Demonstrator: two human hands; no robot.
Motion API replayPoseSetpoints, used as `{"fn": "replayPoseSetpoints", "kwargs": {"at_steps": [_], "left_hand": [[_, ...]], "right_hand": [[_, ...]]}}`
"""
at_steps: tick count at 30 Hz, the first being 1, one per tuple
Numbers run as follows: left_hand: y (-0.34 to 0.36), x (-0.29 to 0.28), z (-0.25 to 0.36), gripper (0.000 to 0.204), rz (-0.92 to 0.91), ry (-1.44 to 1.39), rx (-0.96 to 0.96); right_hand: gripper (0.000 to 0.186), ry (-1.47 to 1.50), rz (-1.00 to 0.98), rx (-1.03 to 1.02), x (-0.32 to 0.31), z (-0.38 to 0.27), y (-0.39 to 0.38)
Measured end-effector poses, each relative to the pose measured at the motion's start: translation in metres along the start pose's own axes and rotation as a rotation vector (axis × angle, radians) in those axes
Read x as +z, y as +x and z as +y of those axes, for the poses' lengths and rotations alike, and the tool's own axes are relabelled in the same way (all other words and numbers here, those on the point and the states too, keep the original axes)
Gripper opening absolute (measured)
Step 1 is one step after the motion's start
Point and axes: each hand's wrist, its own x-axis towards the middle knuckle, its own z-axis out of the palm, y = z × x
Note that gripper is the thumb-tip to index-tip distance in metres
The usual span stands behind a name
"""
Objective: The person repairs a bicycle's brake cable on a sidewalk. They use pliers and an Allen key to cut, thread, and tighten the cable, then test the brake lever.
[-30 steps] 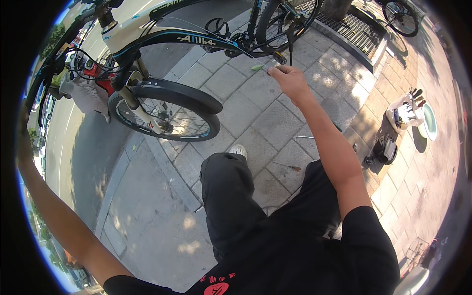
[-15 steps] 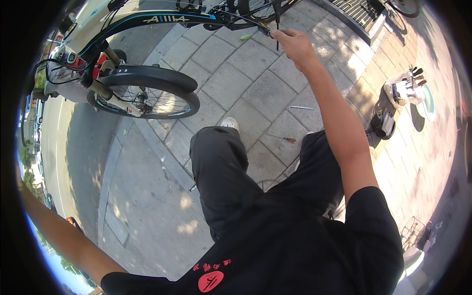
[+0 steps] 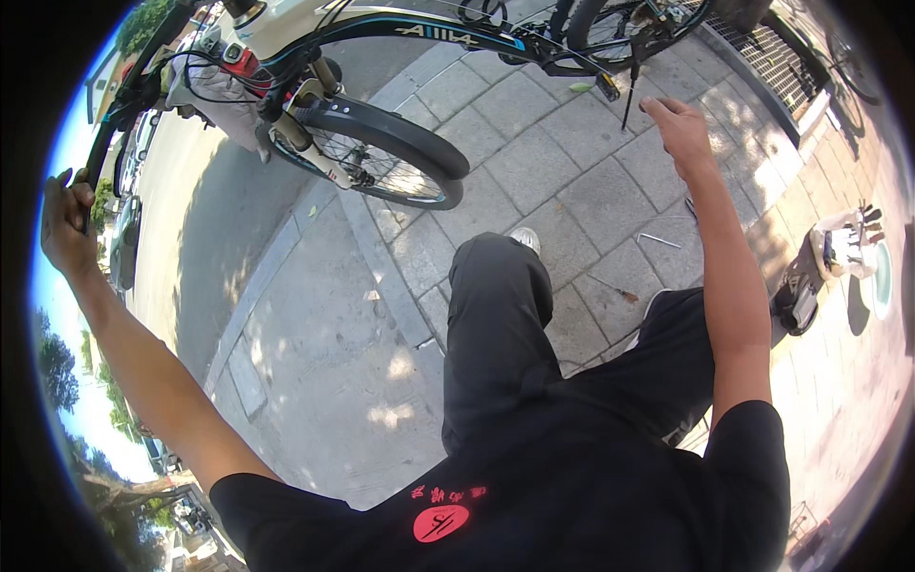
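A white and black bicycle (image 3: pixel 381 36) with blue trim stands across the far side, its front wheel (image 3: pixel 400 167) turned toward me. At the far left my left hand (image 3: pixel 69 224) is closed round the end of the handlebar (image 3: pixel 112 124). My right hand (image 3: pixel 679 133) hangs just right of the black pedal (image 3: pixel 607 88) and a thin black kickstand (image 3: pixel 629 95), apart from both. Its fingers are curled together, and nothing shows in them. A silver hex key (image 3: pixel 660 241) lies on the paving left of my right forearm.
Grey paving (image 3: pixel 534 172) lies beneath, with a kerb (image 3: pixel 250 300) and road at left. A metal grate (image 3: pixel 772 62) is at the far right. Nearer on that side stand a white container of tools (image 3: pixel 848 243) and a dark bag (image 3: pixel 798 303). Another bicycle wheel (image 3: pixel 634 29) is behind.
My right hand has come away from the pedal. My left hand, out of view before, now shows on the handlebar. The whole view has swung left, shifting the bicycle rightward.
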Motion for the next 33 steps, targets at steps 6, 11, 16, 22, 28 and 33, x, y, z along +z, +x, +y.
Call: {"fn": "replayPoseSetpoints", "kwargs": {"at_steps": [6,11,16,22,28,33], "left_hand": [[-0.003,0.035,0.055,0.037,0.143,-0.387,-0.376],[0.014,0.056,0.109,0.056,-0.028,0.039,-0.428],[0.044,0.051,0.099,0.092,-0.322,0.282,-0.572],[0.054,0.060,0.119,0.051,-0.651,0.440,-0.733],[0.063,0.082,0.140,0.058,-0.605,0.522,-0.646],[0.072,0.081,0.140,0.070,-0.578,0.298,-0.933]], "right_hand": [[0.047,-0.309,0.049,-0.104,0.019,-0.004,0.000],[0.037,-0.009,0.058,0.092,-0.012,0.009,0.020],[0.027,1.012,-0.252,0.114,-0.054,0.024,0.056],[0.028,1.465,0.118,0.084,-0.035,-0.138,-0.004],[0.029,1.728,-0.390,-0.373,-0.048,-0.106,0.069],[0.027,1.103,-0.182,-0.185,-0.029,-0.088,0.096]]}}
